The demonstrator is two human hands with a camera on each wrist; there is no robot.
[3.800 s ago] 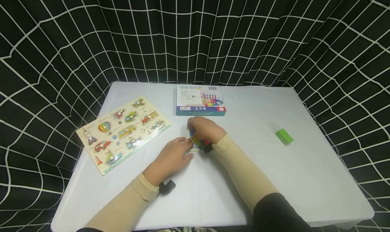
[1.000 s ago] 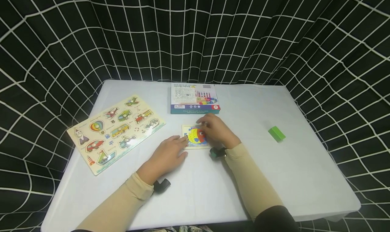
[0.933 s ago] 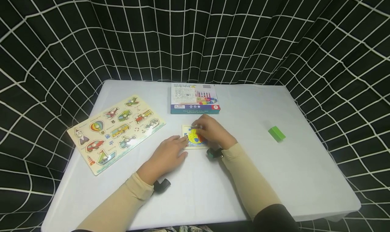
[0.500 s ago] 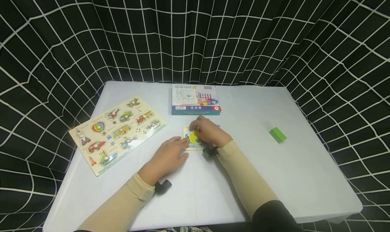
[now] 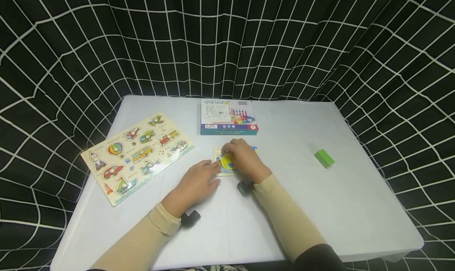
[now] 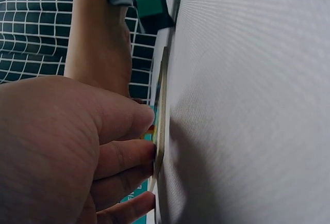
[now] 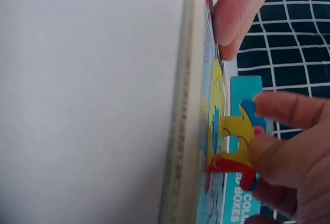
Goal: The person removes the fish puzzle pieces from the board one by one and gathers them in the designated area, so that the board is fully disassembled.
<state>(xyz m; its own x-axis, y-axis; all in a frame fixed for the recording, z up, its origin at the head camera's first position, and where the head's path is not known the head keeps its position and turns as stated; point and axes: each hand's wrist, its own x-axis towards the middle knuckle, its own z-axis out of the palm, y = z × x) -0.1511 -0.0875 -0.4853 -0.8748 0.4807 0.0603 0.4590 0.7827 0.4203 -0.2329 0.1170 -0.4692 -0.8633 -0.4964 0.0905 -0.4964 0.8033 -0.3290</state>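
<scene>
A small picture puzzle board [image 5: 224,174] lies mid-table in the head view. My left hand [image 5: 199,180] lies at its left side, fingers fairly straight, fingertips at the board's edge. Over the board's right part, my right hand [image 5: 244,156] pinches a jigsaw piece [image 7: 238,125] between thumb and fingers. The piece is yellow, red and blue, and the right wrist view shows it standing out from the board's face, its inner edge right at the surface. In the head view my right hand covers most of it.
A larger wooden vehicle puzzle board [image 5: 122,158] lies at the left. Behind the small board is a flat cardboard box [image 5: 229,131]. A green block [image 5: 324,158] sits at the right on the white-covered table [image 5: 355,207]. Dark grid curtains surround the table.
My right hand has moved left over the small board since a second ago, covering its red part. A blue bit now shows beyond that hand. My left hand has stayed at the board's left edge.
</scene>
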